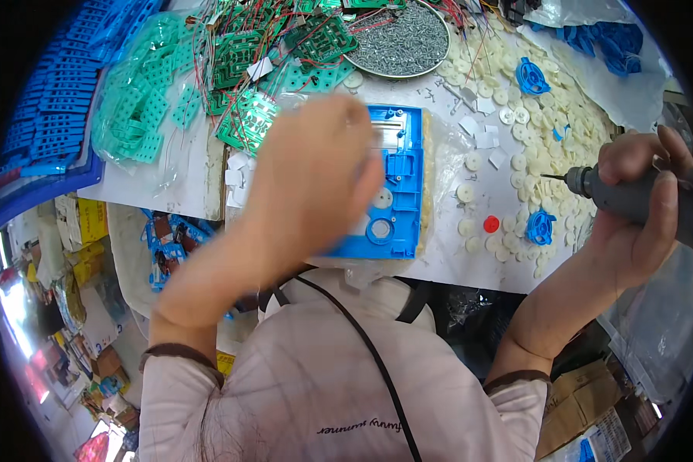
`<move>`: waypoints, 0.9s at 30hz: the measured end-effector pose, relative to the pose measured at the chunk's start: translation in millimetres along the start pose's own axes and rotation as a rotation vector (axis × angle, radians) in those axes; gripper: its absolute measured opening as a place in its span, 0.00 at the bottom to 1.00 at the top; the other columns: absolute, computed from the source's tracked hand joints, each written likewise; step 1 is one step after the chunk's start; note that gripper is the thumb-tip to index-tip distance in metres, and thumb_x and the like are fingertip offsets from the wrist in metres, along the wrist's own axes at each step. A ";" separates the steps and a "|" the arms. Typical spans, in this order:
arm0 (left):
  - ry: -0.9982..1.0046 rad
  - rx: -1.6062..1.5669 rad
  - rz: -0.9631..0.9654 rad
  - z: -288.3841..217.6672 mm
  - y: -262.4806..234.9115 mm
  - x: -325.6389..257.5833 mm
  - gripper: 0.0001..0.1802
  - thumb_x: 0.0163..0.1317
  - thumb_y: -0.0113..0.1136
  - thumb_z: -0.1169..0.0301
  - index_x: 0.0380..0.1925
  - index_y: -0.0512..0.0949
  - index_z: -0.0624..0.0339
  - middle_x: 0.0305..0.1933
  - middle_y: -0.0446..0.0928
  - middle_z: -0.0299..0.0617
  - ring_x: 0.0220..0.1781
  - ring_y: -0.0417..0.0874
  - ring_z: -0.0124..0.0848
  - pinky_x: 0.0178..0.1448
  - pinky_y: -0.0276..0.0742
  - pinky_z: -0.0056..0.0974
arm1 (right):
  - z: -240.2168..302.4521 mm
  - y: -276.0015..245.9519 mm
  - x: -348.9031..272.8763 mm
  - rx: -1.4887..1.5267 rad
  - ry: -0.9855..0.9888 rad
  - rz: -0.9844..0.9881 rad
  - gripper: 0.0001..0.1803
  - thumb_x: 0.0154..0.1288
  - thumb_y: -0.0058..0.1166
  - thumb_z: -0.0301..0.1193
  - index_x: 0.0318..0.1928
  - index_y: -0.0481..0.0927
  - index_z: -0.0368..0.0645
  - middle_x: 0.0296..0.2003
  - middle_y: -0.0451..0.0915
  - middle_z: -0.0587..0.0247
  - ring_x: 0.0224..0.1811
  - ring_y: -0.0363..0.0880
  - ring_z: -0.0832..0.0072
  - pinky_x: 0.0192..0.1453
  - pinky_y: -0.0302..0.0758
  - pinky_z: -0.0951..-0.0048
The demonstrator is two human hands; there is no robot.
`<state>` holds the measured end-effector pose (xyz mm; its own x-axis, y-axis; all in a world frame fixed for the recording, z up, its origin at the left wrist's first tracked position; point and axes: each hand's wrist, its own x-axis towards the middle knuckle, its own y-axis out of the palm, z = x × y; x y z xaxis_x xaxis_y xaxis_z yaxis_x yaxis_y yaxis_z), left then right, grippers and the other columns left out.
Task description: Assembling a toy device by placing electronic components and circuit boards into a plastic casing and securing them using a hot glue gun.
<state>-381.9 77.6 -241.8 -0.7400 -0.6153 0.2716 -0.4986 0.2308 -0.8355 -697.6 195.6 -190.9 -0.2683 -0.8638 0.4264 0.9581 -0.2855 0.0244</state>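
Observation:
My left hand (308, 173) is smeared by motion above the left part of a blue plastic housing (406, 231); its fingers are too blurred to read. The housing lies on the worktop with its inside facing up, showing ribs, a round opening and a metal strip near its far end. A white disc (383, 198) sits in it, partly beside my hand. Off to the right, my right hand (659, 208) is wrapped round a dark grey electric screwdriver (624, 199). Its thin bit points left over a spread of cream plastic discs (550, 158), apart from the housing.
Green circuit boards (242, 58) with red wires lie behind the housing, next to a round tray (396, 76) of screws. Teal perforated pieces (135, 108) in plastic film and stacked blue parts (50, 100) stand at the left. Two blue round parts (540, 227) and a red disc (491, 224) lie among the cream discs.

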 end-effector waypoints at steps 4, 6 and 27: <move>0.233 0.327 -0.113 62.6 24.1 89.1 0.09 0.61 0.66 0.64 0.36 0.82 0.56 0.40 0.79 0.45 0.47 0.79 0.43 0.54 0.70 0.50 | -2.2 15.6 5.5 -0.003 0.001 0.002 0.25 0.75 0.46 0.35 0.65 0.75 0.34 0.38 0.75 0.56 0.38 0.68 0.69 0.45 0.68 0.65; 0.264 0.441 0.036 75.4 34.8 106.7 0.12 0.60 0.65 0.60 0.36 0.85 0.55 0.40 0.79 0.44 0.52 0.78 0.43 0.58 0.67 0.53 | 0.1 14.2 5.4 -0.006 -0.003 0.012 0.25 0.75 0.46 0.35 0.65 0.74 0.34 0.38 0.74 0.56 0.38 0.68 0.68 0.45 0.68 0.65; 0.195 -0.364 0.085 0.0 10.0 -34.9 0.09 0.57 0.74 0.69 0.33 0.81 0.50 0.38 0.83 0.30 0.40 0.81 0.31 0.57 0.66 0.48 | 10.3 136.6 -31.6 0.514 0.115 0.079 0.15 0.66 0.70 0.34 0.45 0.75 0.57 0.20 0.76 0.79 0.19 0.71 0.86 0.35 0.80 0.76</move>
<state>-361.0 101.3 -259.7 -0.8397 -0.4361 0.3234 -0.5329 0.5473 -0.6454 -557.3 188.2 -191.7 -0.1751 -0.9226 0.3438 0.8939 -0.0027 0.4482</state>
